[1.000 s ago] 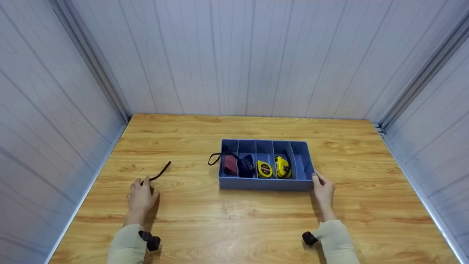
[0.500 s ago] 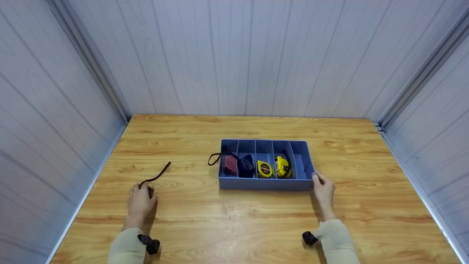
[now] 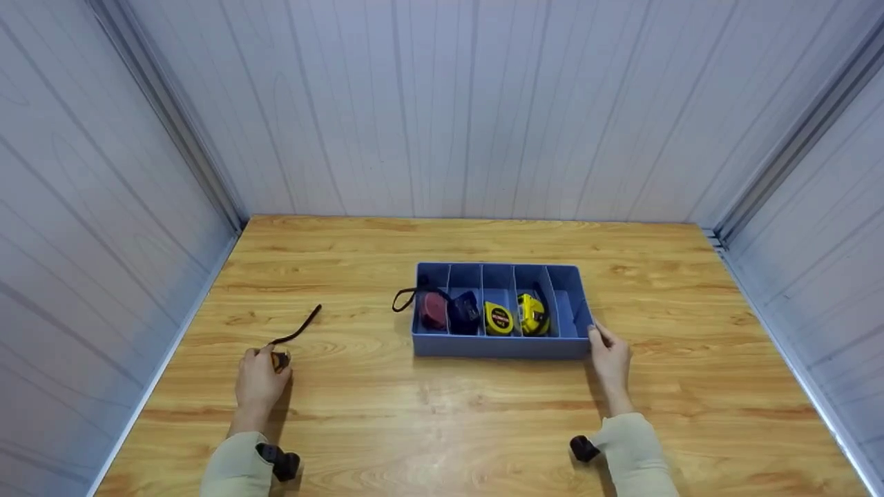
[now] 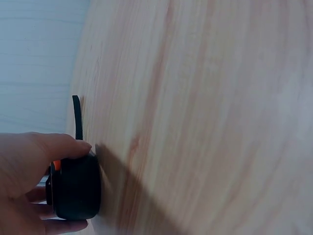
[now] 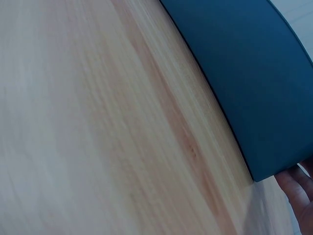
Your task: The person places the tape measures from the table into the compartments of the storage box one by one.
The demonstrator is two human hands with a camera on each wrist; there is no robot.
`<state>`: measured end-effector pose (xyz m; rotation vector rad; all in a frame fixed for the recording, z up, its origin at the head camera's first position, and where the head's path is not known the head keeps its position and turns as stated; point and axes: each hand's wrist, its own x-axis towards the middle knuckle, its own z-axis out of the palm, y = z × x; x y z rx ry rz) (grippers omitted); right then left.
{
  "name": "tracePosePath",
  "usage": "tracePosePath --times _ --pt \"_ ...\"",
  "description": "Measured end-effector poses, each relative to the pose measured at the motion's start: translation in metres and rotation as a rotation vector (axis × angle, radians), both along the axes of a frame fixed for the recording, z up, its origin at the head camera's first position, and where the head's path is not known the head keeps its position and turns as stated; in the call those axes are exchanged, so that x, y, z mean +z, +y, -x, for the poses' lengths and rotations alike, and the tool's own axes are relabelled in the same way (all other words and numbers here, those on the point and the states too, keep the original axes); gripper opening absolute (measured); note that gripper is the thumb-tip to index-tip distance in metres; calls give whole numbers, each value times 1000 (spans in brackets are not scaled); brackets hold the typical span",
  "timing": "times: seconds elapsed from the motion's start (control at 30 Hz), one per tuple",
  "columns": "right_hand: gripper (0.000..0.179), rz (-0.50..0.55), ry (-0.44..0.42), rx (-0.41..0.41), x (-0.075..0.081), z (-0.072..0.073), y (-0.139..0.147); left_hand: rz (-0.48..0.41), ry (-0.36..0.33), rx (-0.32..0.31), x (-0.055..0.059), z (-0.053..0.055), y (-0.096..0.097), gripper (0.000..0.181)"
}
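Observation:
My left hand grips a small tape measure at the left of the table, thumb on one side and fingers on the other. In the left wrist view the tape measure shows a black case with a bit of orange, and a black wrist strap trails from it. My right hand holds the front right corner of a blue-grey divided box. Inside the box lie a red tape measure, a dark blue one, a yellow one and a yellow-and-black one, each in its own compartment.
The rightmost compartment of the box shows its bare floor. A black strap loop hangs over the box's left wall. Pale panels enclose the wooden table at the back and both sides.
My left hand has closed round the tape measure and drawn slightly back and left, so more of its case shows. The right hand and the box have stayed in place.

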<state>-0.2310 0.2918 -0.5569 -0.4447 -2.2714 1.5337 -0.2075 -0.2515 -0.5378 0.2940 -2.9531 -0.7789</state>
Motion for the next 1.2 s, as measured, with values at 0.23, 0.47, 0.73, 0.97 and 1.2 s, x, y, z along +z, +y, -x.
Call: tracePosePath --times 0.23,0.47,0.73,0.97,1.2 --pt "34 -1 9 -2 0 0 0 8 64 25 0 -2 1 49" --pt "34 3 4 9 -1 0 0 4 71 46 5 -3 4 47" --pt "35 4 -13 13 0 0 -1 26 142 25 12 -1 12 49" --pt "34 -8 -9 9 0 0 -1 0 170 26 18 1 23 49" --pt "34 -21 -9 -5 1 0 0 -22 214 8 25 1 34 49"
